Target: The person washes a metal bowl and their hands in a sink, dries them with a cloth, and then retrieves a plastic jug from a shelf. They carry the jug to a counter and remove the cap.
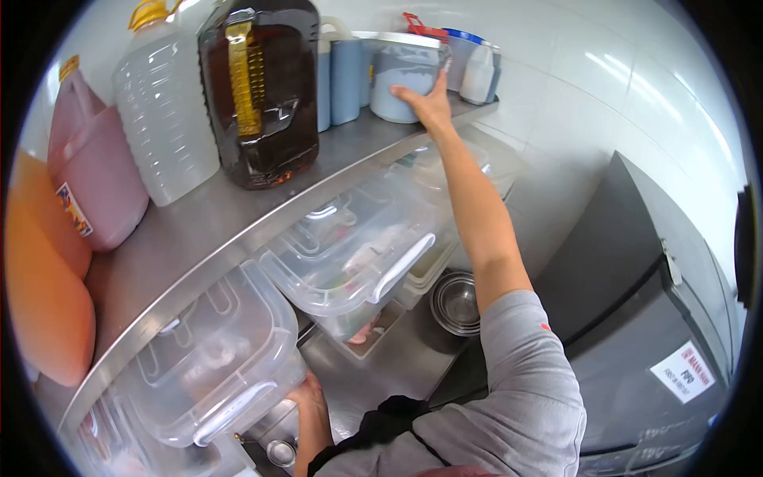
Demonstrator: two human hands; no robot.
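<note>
On the upper shelf my right hand point(427, 102) grips a round translucent plastic tub point(395, 79) with a white lid. The thumb lies across the tub's front, and the other fingers go round its right side. The tub stands upright, its base at shelf level. Lower down, my left hand point(307, 389) is at the right end of a clear lidded storage box point(230, 358). Its fingers are largely hidden, so their grip does not show. A second clear storage box point(350, 254) sits just beyond, under the shelf.
The steel shelf point(179, 246) also holds a large jug of dark liquid point(290, 87), a clear bottle point(163, 111), pink point(103, 167) and orange point(44, 270) bottles, and a white bottle point(478, 73). Nested metal bowls point(459, 300) lie below. A dark grey cabinet point(628, 294) stands right.
</note>
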